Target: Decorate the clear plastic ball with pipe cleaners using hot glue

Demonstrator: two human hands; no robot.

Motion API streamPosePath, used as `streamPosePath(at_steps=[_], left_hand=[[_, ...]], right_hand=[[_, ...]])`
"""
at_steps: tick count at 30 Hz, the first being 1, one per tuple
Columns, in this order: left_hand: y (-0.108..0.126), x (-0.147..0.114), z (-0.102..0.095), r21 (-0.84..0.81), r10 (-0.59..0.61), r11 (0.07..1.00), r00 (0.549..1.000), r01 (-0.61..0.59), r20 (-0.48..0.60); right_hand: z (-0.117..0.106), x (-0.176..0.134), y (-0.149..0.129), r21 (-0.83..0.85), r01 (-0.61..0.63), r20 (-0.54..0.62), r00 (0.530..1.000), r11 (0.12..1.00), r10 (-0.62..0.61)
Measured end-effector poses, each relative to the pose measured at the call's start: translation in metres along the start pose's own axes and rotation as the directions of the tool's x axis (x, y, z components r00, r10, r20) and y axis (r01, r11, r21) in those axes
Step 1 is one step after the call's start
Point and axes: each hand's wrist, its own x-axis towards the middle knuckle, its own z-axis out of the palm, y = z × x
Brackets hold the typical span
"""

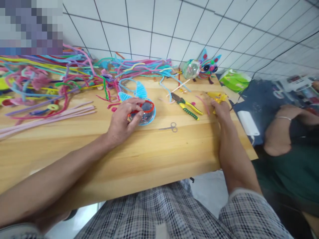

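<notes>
My left hand [126, 117] grips a clear, rounded plastic piece [149, 116] with a red fuzzy rim, a light-blue border and blue ear shapes [141, 89]. The fingers and thumb close on its left side. Over at the right of the table, my right hand [221, 109] is wrapped round a yellow hot glue gun [217, 96]. Between the two hands lie small scissors [172, 127] and a pair of pliers [186, 106] with yellow-green handles. A pink pipe cleaner [203, 103] rests beside the pliers.
Piles of coloured pipe cleaners [144, 69] run along the tiled wall. Pale pink stems [50, 120] lie at the left. A finished-looking decorated figure [209, 66] stands at the back right, near a green packet [234, 80]. Another person's arm [277, 132] is at the right, beside a white power strip [248, 122].
</notes>
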Motion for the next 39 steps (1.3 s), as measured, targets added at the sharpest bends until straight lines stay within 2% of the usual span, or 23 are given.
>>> streamPosePath(at_steps=[4,7,8,9,11,13,16,19,22,27,30,35,39], left_hand=[[0.003,-0.002,0.003,-0.006,-0.009,1.000,1.000,0.009,-0.022],[0.006,-0.004,0.007,-0.012,0.004,1.000,0.999,-0.004,-0.037],[0.006,-0.004,0.007,-0.016,0.011,1.000,1.000,-0.012,-0.027],[0.007,-0.004,0.008,-0.015,0.017,1.000,1.000,-0.017,-0.014],[0.007,-0.005,0.008,-0.004,0.007,1.000,1.000,-0.007,0.008],[0.006,-0.006,0.008,0.011,-0.019,1.000,1.000,0.018,0.012],[0.006,-0.006,0.008,0.016,-0.041,0.999,0.999,0.040,0.017],[0.008,-0.006,0.007,0.025,-0.028,0.999,0.999,0.027,0.026],[0.010,-0.006,0.006,0.014,-0.005,1.000,1.000,0.005,0.025],[0.010,-0.006,0.007,0.007,0.046,0.999,0.999,-0.046,0.011],[0.010,-0.006,0.007,0.017,0.087,0.996,0.996,-0.087,-0.017],[0.013,-0.003,0.003,0.056,0.071,0.996,0.997,-0.071,0.003],[0.013,-0.002,0.001,0.034,0.096,0.995,0.995,-0.095,-0.011]], right_hand=[[-0.013,-0.010,-0.006,-0.116,-0.250,-0.070,0.968,0.961,0.243],[-0.025,-0.037,-0.019,-0.171,-0.283,-0.129,0.956,0.944,0.263],[-0.025,-0.050,-0.026,-0.168,-0.252,-0.150,0.962,0.953,0.227],[-0.023,-0.064,-0.036,-0.132,-0.128,-0.168,0.980,0.983,0.106],[-0.009,-0.092,-0.065,-0.027,0.158,-0.050,0.986,0.987,-0.159],[0.013,-0.113,-0.104,0.132,0.354,0.086,0.926,0.926,-0.367],[0.049,-0.120,-0.162,0.306,0.442,0.098,0.866,0.843,-0.490],[0.075,-0.109,-0.196,0.439,0.391,0.188,0.841,0.809,-0.508],[0.092,-0.098,-0.202,0.503,0.287,0.283,0.836,0.815,-0.469],[0.110,-0.098,-0.195,0.577,0.215,0.284,0.852,0.788,-0.440],[0.112,-0.103,-0.194,0.594,0.185,0.316,0.841,0.783,-0.439],[0.112,-0.108,-0.194,0.641,0.162,0.337,0.818,0.750,-0.466],[0.115,-0.108,-0.191,0.660,0.128,0.350,0.820,0.740,-0.454]])
